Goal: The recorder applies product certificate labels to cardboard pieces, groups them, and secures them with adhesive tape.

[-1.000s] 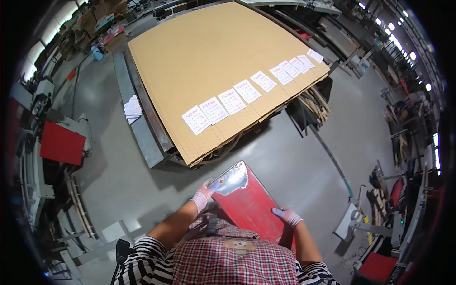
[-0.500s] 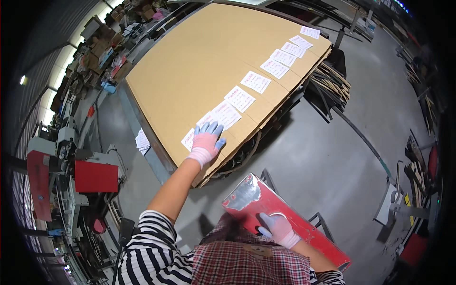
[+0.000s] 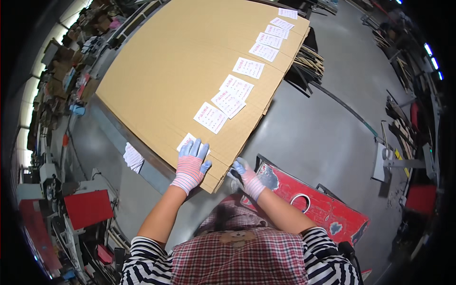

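1. The nearest printed sheet (image 3: 185, 139) is placed at the near-left corner of the brown cardboard (image 3: 156, 76), directly under the fingertips of the left hand (image 3: 189, 166).
2. Its long axis appears to be slanted from far left to near right (most of it is covered, so this is judged from the visible corner and its neighbours).
3. The sheet is met first by the left hand; the right hand (image 3: 251, 181) is set off to the right, just beside the cardboard's near edge.
4. Nothing is clasped by the left hand, which is laid flat, fingers extended. The right hand's fingers are bent around something dark; whether it is grasped cannot be told.
5. Counted: ten sheets on the cardboard, two of them clearly overlapped; one fanned stack of papers (image 3: 134, 157) on the grey ledge (image 3: 114, 134); one white ring (image 3: 308, 204) on one red bench (image 3: 325, 202).
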